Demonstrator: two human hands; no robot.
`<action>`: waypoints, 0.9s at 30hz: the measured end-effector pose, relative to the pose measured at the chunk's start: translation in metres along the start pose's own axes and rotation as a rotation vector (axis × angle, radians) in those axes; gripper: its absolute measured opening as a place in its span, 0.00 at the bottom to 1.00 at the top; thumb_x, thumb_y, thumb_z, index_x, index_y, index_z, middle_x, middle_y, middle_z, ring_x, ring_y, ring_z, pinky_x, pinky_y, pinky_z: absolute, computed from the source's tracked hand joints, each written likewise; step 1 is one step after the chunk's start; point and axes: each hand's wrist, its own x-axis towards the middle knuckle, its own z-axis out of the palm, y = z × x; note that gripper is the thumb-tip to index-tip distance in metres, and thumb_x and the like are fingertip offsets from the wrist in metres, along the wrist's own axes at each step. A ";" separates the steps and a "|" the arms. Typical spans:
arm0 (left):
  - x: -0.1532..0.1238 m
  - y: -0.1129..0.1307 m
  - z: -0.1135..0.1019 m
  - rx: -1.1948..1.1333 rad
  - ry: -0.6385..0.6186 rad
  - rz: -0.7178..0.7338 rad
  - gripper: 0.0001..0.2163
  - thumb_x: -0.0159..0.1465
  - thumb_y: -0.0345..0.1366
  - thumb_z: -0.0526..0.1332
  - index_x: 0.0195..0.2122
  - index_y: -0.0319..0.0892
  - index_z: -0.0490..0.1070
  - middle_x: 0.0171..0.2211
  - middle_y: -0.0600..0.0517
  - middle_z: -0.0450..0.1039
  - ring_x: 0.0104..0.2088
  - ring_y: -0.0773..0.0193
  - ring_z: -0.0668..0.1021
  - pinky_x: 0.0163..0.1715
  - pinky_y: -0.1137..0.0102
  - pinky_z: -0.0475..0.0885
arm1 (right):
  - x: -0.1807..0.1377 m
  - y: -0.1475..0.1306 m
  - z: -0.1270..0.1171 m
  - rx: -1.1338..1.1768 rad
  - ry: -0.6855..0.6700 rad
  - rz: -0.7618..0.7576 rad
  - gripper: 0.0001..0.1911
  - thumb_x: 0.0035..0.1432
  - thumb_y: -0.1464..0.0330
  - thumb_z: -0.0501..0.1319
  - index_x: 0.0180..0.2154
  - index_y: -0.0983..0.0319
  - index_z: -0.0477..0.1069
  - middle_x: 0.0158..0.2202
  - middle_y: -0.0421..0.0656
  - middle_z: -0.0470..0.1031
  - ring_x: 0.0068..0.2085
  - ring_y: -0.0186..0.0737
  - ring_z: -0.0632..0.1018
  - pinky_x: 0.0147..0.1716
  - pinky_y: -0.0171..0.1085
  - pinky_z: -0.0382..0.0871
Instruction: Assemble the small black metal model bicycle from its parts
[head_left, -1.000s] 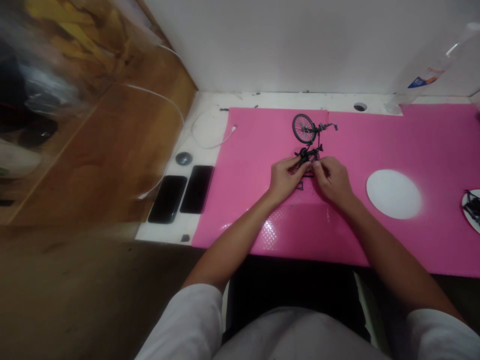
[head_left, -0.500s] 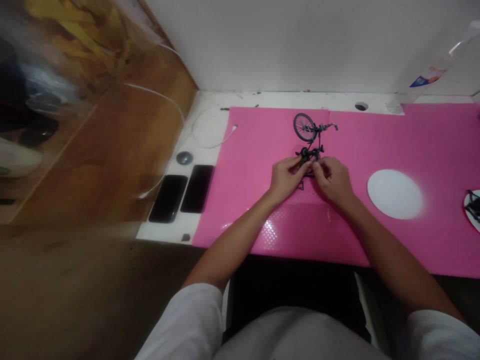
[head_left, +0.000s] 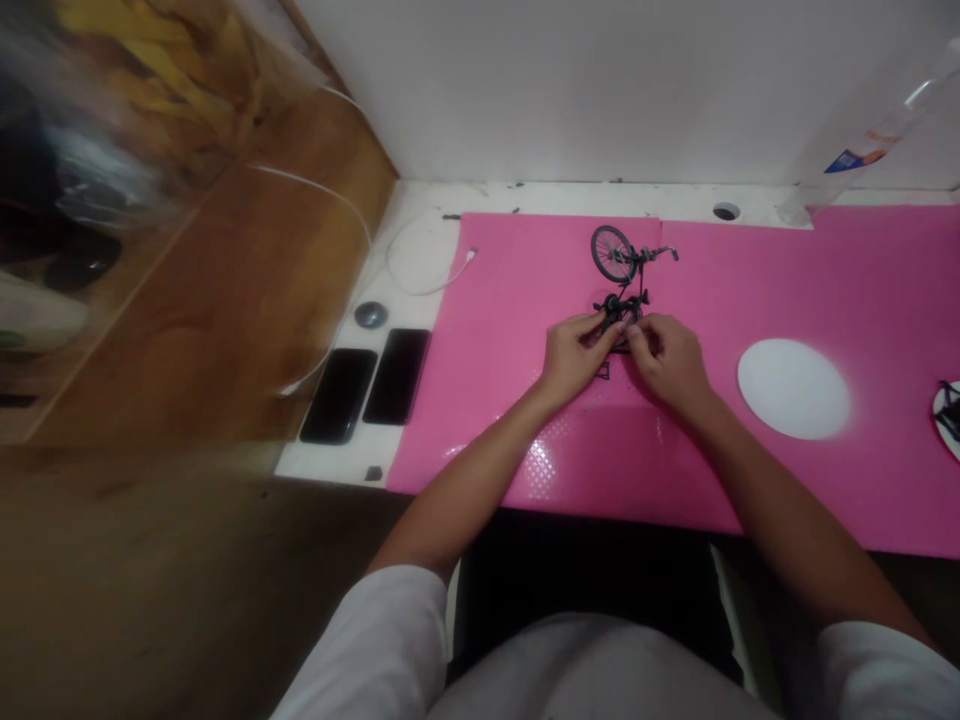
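Note:
A small black model bicycle [head_left: 613, 254] lies on the pink mat [head_left: 517, 280], its spoked front wheel and handlebar pointing away from me. My left hand [head_left: 576, 352] is closed, thumb and fingers pinching the near end of the bicycle from the left. From the right, my right hand [head_left: 666, 355] pinches at the same end, its fingertips close to the left ones. The fingers hide most of the part between them, so I cannot make out its details. A small dark frame-shaped piece [head_left: 603, 371] shows just below my left fingers.
Two dark phones [head_left: 339, 396] and a round dark object [head_left: 370, 315] sit at the left, near a white cable [head_left: 470, 257]. On the right are a white disc [head_left: 795, 390], a plate with black parts [head_left: 949, 412] and a clear bottle [head_left: 862, 160] by the wall.
The whole view has shifted very slightly. Both hands stay pinched at the near end of the bicycle, with no other clear movement.

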 end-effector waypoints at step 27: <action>-0.001 -0.001 0.000 0.026 0.004 0.022 0.22 0.74 0.59 0.70 0.41 0.43 0.88 0.32 0.50 0.80 0.30 0.65 0.74 0.33 0.67 0.70 | 0.000 0.001 0.003 -0.002 0.000 -0.014 0.18 0.74 0.55 0.56 0.33 0.56 0.68 0.32 0.46 0.77 0.38 0.49 0.75 0.39 0.47 0.65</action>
